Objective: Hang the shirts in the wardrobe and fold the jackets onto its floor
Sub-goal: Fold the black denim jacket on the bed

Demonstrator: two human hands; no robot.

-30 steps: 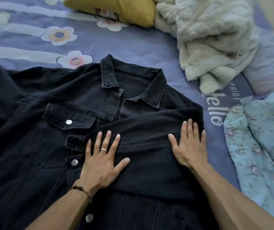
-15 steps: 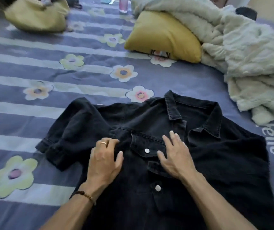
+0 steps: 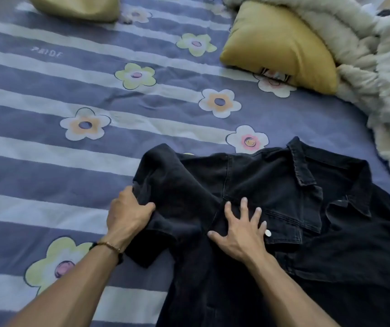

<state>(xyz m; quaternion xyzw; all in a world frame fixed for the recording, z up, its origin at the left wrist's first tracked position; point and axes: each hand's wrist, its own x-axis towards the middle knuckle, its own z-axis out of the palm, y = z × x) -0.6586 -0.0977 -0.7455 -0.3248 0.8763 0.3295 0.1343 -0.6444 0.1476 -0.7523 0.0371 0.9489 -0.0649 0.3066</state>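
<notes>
**Jacket spread on bed, sleeve gripped**

Black denim jacket (image 3: 271, 197) lies front-up on the striped floral bedspread (image 3: 71, 161). Left hand (image 3: 127, 215) clamps curled fingers on the bunched sleeve (image 3: 165, 185). Right hand (image 3: 241, 230) presses flat beside the chest pocket, fingers spread apart.

Jacket (image 3: 283, 208): black denim, faded grey at seams, silver-white snap button (image 3: 268, 232).
Bedsheet (image 3: 47, 161): purple-blue with pale white stripes, scattered flowers in white-orange, pale yellow-green, white-pink; white lettering.
Near pillow (image 3: 281, 46): mustard yellow, small black-and-white print at lower edge.
Far pillow (image 3: 76, 7): olive-yellow.
Blanket (image 3: 378, 67): cream-white, fluffy.
Bracelet (image 3: 109, 245): dark beads, gold piece.
</notes>
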